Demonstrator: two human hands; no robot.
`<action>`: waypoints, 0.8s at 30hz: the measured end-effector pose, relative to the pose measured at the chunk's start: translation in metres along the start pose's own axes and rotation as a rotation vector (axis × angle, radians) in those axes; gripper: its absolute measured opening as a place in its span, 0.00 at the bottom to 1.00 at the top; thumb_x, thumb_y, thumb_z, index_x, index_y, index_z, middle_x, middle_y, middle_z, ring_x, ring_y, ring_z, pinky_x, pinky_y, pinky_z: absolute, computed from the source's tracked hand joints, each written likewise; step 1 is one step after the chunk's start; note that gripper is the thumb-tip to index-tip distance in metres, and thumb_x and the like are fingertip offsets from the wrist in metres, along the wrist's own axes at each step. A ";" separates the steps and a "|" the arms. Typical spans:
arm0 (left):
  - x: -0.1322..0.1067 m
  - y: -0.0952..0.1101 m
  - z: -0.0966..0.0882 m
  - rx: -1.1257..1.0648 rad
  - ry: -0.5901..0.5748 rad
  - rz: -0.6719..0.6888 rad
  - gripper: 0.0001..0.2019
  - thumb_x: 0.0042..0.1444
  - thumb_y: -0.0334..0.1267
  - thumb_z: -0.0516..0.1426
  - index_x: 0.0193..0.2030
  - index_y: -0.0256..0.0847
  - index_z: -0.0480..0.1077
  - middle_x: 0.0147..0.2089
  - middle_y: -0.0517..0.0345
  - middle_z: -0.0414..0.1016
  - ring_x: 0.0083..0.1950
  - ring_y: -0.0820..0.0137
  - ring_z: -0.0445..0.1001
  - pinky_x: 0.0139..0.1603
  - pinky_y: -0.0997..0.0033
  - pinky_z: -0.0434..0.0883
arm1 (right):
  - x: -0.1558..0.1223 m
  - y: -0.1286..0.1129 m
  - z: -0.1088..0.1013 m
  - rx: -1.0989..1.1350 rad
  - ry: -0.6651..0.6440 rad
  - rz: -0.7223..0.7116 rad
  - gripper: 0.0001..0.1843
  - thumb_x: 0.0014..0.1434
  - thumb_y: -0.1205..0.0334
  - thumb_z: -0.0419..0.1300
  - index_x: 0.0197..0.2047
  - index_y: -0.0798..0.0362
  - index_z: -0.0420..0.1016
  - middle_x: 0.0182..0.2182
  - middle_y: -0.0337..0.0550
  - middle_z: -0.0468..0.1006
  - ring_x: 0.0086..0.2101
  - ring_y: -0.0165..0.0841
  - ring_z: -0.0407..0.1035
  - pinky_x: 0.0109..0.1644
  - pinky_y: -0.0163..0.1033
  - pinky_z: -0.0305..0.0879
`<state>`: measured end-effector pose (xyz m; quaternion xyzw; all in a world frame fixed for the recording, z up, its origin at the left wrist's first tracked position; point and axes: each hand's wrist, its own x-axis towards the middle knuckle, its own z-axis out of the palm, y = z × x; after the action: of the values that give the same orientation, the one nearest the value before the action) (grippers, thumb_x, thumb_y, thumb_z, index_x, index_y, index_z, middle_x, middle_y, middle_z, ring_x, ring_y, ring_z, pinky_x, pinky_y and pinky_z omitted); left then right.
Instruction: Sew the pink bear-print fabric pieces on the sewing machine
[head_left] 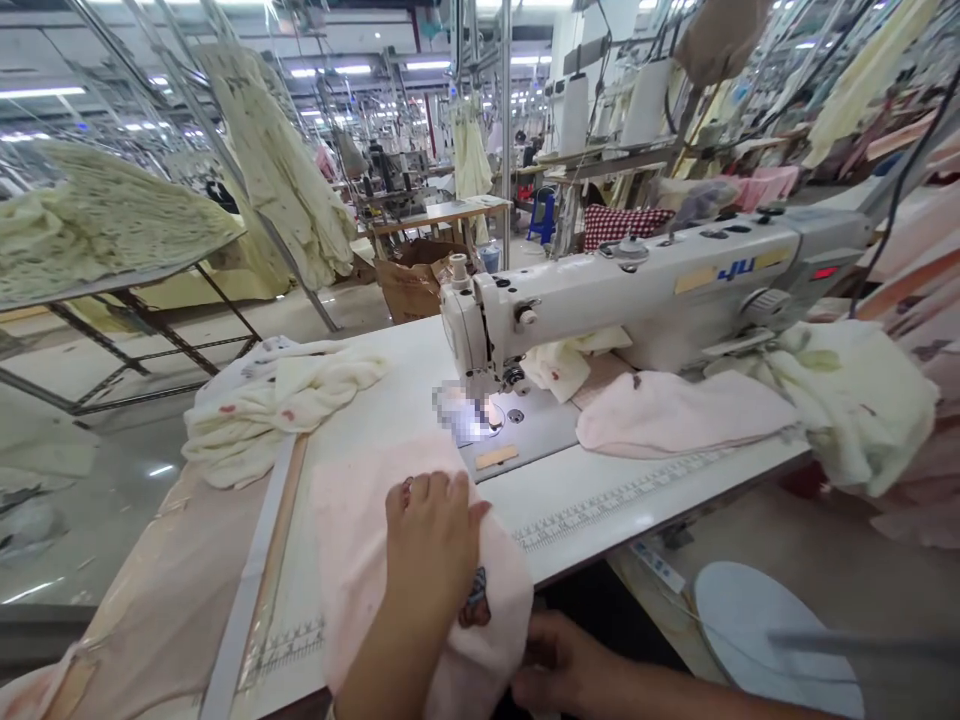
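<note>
- The pink cloth (360, 540) lies on the counter (412, 360), left of the middle of its near edge; its lower part reaches that edge and seems to hang past it.
- The left grip (431, 530) rests palm down on top of the cloth, fingers bent and close together; the underside is hidden, so I cannot tell whether it pinches any fabric.
- The right grip (566, 660) sits low at the near edge, curled against the cloth's right border; cannot tell if its fingertips close on it.
- From the left grip the cloth is directly beneath; from the right grip it lies up and to the left.
- Its long axis looks to run from the near edge toward the far edge, its upper right corner just beside the grey plate (544, 430) of the sewing machine (600, 300).
- The left grip is the nearer to that plate; the needle spot itself is too blurred to make out.
- White surface shows beyond the cloth, between the cream heap (285, 405) at the far left corner and the machine head.
- To the right, a narrow band with a ruler strip (600, 512) follows the near edge, bounded by a second pink piece (682, 415).
- A pale strip (251, 580) runs beside the cloth's left border.
</note>
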<state>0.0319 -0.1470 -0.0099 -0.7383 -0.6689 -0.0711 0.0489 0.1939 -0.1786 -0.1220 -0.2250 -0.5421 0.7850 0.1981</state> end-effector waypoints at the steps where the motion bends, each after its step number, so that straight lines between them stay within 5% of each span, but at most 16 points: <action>1: 0.004 -0.005 0.002 -0.027 0.016 0.015 0.17 0.62 0.37 0.46 0.53 0.35 0.67 0.49 0.43 0.72 0.51 0.56 0.69 0.53 0.47 0.62 | 0.000 0.001 0.005 0.118 0.014 -0.036 0.33 0.44 0.39 0.63 0.46 0.54 0.74 0.33 0.41 0.74 0.37 0.36 0.69 0.48 0.44 0.63; 5: 0.003 -0.015 0.019 -0.078 0.049 0.061 0.20 0.62 0.40 0.46 0.58 0.32 0.61 0.59 0.40 0.64 0.59 0.57 0.63 0.53 0.53 0.65 | -0.025 -0.016 -0.002 0.179 0.014 0.000 0.25 0.40 0.46 0.68 0.37 0.55 0.78 0.25 0.36 0.71 0.27 0.29 0.66 0.43 0.39 0.64; 11: 0.012 0.006 0.026 -0.072 -0.007 0.147 0.28 0.60 0.54 0.46 0.57 0.32 0.62 0.64 0.41 0.59 0.65 0.51 0.55 0.60 0.43 0.57 | -0.065 -0.039 -0.036 0.150 0.028 0.094 0.22 0.47 0.45 0.64 0.35 0.57 0.77 0.25 0.37 0.69 0.26 0.26 0.63 0.34 0.30 0.62; 17: 0.048 0.006 0.024 -0.061 -0.103 0.098 0.31 0.60 0.55 0.45 0.63 0.36 0.54 0.68 0.45 0.50 0.65 0.53 0.54 0.56 0.46 0.60 | -0.055 -0.042 -0.044 0.166 0.080 0.028 0.23 0.51 0.43 0.62 0.36 0.57 0.78 0.26 0.40 0.73 0.32 0.31 0.70 0.39 0.32 0.62; 24: 0.055 0.003 0.032 -0.054 -0.077 0.075 0.32 0.58 0.57 0.46 0.64 0.43 0.53 0.69 0.53 0.49 0.64 0.53 0.54 0.54 0.46 0.60 | -0.048 -0.042 -0.049 0.129 0.100 0.027 0.23 0.54 0.45 0.60 0.44 0.56 0.77 0.33 0.45 0.77 0.39 0.38 0.72 0.43 0.37 0.65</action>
<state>0.0410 -0.0884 -0.0318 -0.7662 -0.6399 -0.0588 0.0056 0.2643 -0.1542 -0.0908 -0.2580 -0.4769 0.8086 0.2283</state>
